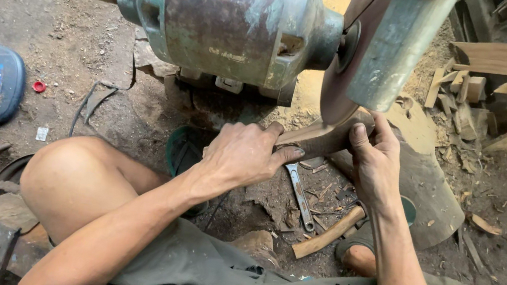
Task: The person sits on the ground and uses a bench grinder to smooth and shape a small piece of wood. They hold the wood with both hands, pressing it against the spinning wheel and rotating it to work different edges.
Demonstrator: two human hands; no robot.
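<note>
I press a flat piece of wood up against the lower rim of the sanding disc, so its edge meets the spinning face squarely. My left hand clamps the near end, fingers curled over the top; my right hand closes around the far end just below the disc, thumb up beside it for steadiness. The green motor housing sits left of the disc, well above my knuckles. Below the disc, a wrench and a wooden handle lie on the dirt, leaving little room downward.
</note>
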